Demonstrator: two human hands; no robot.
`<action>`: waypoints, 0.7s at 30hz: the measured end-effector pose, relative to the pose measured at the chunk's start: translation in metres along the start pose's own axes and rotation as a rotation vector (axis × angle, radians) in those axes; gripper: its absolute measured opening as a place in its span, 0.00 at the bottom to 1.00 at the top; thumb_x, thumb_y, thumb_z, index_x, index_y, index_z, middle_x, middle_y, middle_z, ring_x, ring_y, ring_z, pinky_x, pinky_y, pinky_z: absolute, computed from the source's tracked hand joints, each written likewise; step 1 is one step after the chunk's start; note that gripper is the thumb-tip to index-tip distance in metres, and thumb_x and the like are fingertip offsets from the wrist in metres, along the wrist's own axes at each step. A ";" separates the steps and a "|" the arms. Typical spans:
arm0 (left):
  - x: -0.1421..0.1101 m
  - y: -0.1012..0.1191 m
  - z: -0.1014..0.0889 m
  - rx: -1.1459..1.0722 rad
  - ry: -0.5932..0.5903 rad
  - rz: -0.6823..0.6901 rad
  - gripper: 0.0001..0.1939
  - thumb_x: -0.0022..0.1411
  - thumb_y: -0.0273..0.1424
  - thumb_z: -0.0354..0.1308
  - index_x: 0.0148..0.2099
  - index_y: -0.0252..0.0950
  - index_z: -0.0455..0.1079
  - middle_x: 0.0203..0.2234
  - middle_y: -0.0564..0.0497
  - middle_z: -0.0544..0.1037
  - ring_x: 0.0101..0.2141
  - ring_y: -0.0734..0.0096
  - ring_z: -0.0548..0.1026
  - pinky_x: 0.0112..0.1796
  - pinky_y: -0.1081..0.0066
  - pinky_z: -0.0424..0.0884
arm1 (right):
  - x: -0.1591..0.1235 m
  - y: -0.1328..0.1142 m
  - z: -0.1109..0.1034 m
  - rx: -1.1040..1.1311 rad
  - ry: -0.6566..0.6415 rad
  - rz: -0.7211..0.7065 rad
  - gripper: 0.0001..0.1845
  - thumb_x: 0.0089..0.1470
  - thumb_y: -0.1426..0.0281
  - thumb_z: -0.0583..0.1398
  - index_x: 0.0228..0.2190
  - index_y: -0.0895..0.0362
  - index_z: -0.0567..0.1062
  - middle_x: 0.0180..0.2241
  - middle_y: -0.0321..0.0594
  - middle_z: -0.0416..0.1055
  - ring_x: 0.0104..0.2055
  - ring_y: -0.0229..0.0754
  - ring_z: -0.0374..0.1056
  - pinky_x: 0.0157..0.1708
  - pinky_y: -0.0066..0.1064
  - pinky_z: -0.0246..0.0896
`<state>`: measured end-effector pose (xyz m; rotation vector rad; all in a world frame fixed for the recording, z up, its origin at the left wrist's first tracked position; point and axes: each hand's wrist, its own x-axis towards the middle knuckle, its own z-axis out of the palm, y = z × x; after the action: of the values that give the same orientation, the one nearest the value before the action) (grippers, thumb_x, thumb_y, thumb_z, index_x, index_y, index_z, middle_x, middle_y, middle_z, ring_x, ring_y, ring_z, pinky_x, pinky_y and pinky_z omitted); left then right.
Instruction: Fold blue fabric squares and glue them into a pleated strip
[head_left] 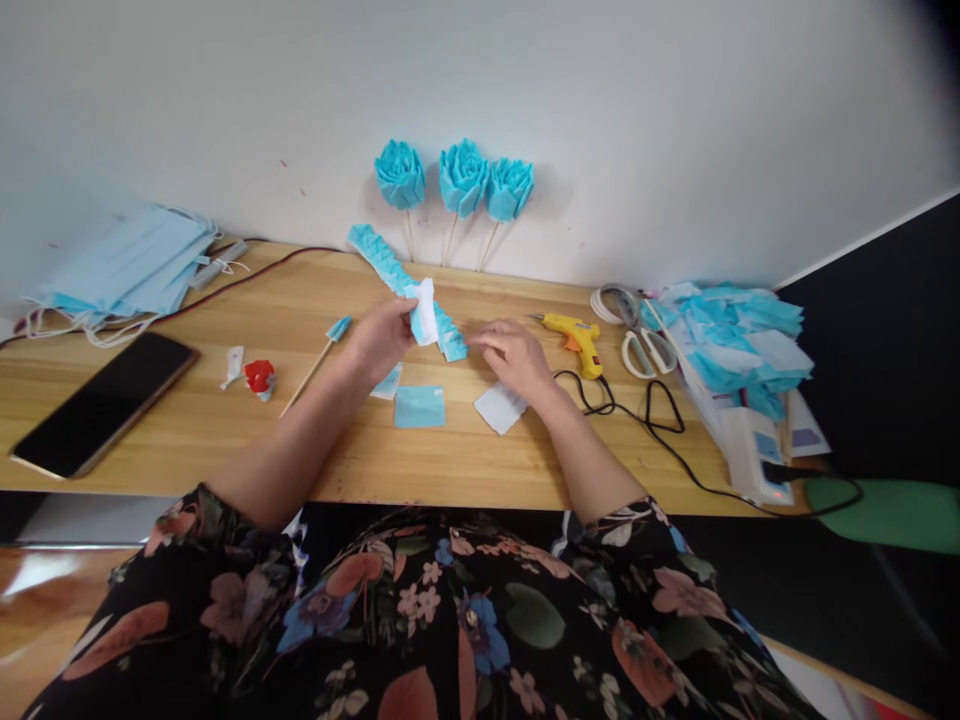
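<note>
My left hand [381, 340] is closed on a small blue-and-white fabric piece [425, 312], pinched at its left edge. Just right of it, my right hand [517, 358] hovers with the index finger stretched toward the piece and nothing visible in its fingers. Behind the held piece, a pleated blue fabric strip [379, 256] lies slanting across the table. Nearer to me are a flat blue square [420, 407], another blue piece [388, 383] and a pale square [499, 409] partly under my right hand. By my left forearm lies a stick with a blue bud [339, 328].
Three blue fabric flowers [463, 178] on sticks lean on the wall. To the right are a yellow glue gun [574, 335], scissors [646, 350], tape [615, 303], fabric pieces [739, 335] and a power strip [754, 455]. Left are face masks [131, 262], a phone [105, 400] and a red wrapper [259, 377].
</note>
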<state>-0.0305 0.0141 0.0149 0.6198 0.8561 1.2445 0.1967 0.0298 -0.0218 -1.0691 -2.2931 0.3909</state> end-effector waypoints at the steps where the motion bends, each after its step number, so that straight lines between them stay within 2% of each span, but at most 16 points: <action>1: 0.000 0.001 -0.001 0.012 -0.011 0.002 0.06 0.60 0.28 0.56 0.32 0.32 0.72 0.23 0.48 0.75 0.29 0.66 0.75 0.35 0.68 0.70 | 0.000 0.001 0.001 -0.012 -0.008 -0.020 0.21 0.54 0.81 0.55 0.39 0.51 0.83 0.42 0.40 0.79 0.46 0.47 0.72 0.48 0.41 0.66; 4: 0.001 0.004 -0.005 0.035 -0.040 0.019 0.06 0.58 0.29 0.57 0.31 0.32 0.71 0.22 0.50 0.73 0.27 0.67 0.73 0.33 0.68 0.70 | 0.000 0.000 0.001 -0.039 -0.008 -0.029 0.21 0.54 0.81 0.55 0.38 0.50 0.84 0.43 0.40 0.79 0.46 0.47 0.72 0.49 0.42 0.66; 7: 0.003 0.003 -0.009 0.064 -0.063 0.074 0.04 0.53 0.29 0.60 0.30 0.33 0.70 0.23 0.51 0.73 0.26 0.70 0.72 0.32 0.70 0.69 | 0.001 -0.004 -0.001 -0.060 0.007 0.024 0.22 0.56 0.81 0.55 0.43 0.52 0.83 0.44 0.41 0.79 0.47 0.48 0.71 0.49 0.41 0.66; 12: 0.002 -0.002 -0.013 0.243 -0.225 0.085 0.07 0.53 0.32 0.61 0.29 0.33 0.71 0.22 0.52 0.73 0.24 0.72 0.70 0.29 0.71 0.67 | 0.001 -0.010 -0.006 -0.074 -0.010 0.107 0.24 0.56 0.81 0.55 0.49 0.53 0.80 0.44 0.42 0.80 0.48 0.49 0.72 0.50 0.41 0.65; 15: -0.006 -0.002 -0.010 0.515 -0.374 0.043 0.10 0.56 0.36 0.61 0.34 0.33 0.74 0.22 0.52 0.73 0.24 0.73 0.70 0.29 0.71 0.66 | 0.000 -0.008 -0.006 -0.056 -0.009 0.113 0.21 0.59 0.78 0.56 0.49 0.53 0.80 0.44 0.43 0.80 0.47 0.49 0.72 0.49 0.41 0.65; 18: -0.016 0.005 -0.003 0.914 -0.618 -0.055 0.20 0.62 0.42 0.58 0.48 0.33 0.76 0.24 0.52 0.76 0.24 0.72 0.71 0.30 0.71 0.66 | -0.001 -0.007 -0.005 -0.038 -0.002 0.087 0.18 0.62 0.74 0.57 0.49 0.54 0.80 0.44 0.43 0.80 0.47 0.49 0.72 0.49 0.40 0.65; 19: -0.018 0.008 -0.001 1.031 -0.659 -0.046 0.23 0.63 0.44 0.57 0.53 0.34 0.75 0.27 0.50 0.79 0.27 0.70 0.73 0.32 0.71 0.67 | -0.001 -0.006 -0.005 -0.039 0.000 0.082 0.18 0.61 0.75 0.56 0.49 0.54 0.80 0.44 0.43 0.80 0.47 0.48 0.72 0.49 0.41 0.65; 21: -0.020 0.014 0.001 1.201 -0.628 0.049 0.27 0.66 0.47 0.53 0.58 0.35 0.73 0.34 0.48 0.81 0.33 0.67 0.76 0.37 0.70 0.69 | -0.001 -0.006 -0.004 -0.050 0.003 0.082 0.21 0.60 0.78 0.55 0.49 0.54 0.80 0.45 0.43 0.80 0.48 0.49 0.72 0.50 0.41 0.65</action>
<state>-0.0388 -0.0023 0.0310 1.8698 0.9784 0.3794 0.1960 0.0252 -0.0160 -1.1906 -2.2723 0.3661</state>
